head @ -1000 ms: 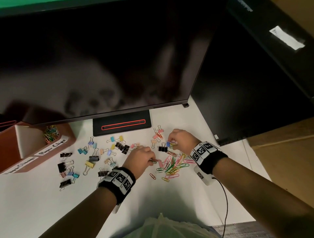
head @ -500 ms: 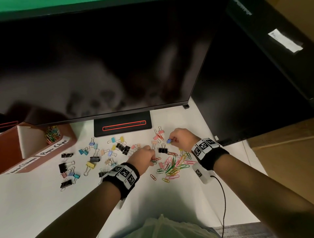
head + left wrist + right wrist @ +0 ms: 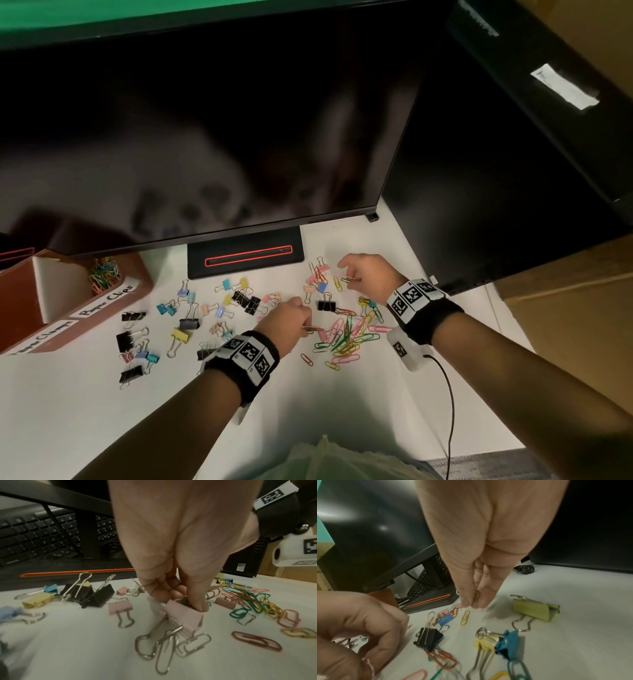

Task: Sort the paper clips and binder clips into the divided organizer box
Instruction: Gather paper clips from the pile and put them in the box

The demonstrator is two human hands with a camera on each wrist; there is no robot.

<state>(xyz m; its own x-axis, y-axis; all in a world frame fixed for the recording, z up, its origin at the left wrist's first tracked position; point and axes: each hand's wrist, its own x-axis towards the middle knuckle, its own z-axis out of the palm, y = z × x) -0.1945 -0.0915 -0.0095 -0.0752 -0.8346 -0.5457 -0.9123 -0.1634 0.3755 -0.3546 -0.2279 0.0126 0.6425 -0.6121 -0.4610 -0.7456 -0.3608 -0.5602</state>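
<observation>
Organizer box [image 3: 133, 291] waits far left, paper clips already in its far compartment. Right hand [image 3: 368, 279] has lifted from the pile [image 3: 346, 334], pinching a paper clip [image 3: 476, 597]; left hand [image 3: 291, 317] still pinches gathered clips, exact count hidden. Binder clips [image 3: 188, 323] remain scattered.

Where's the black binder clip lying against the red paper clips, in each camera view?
Head: black metal binder clip, centre, just above the coloured paper clip pile.
Left wrist: not in view.
Right wrist: lower left of centre.
Shared landmark: black monitor base with red stripe, in all three views.
</observation>
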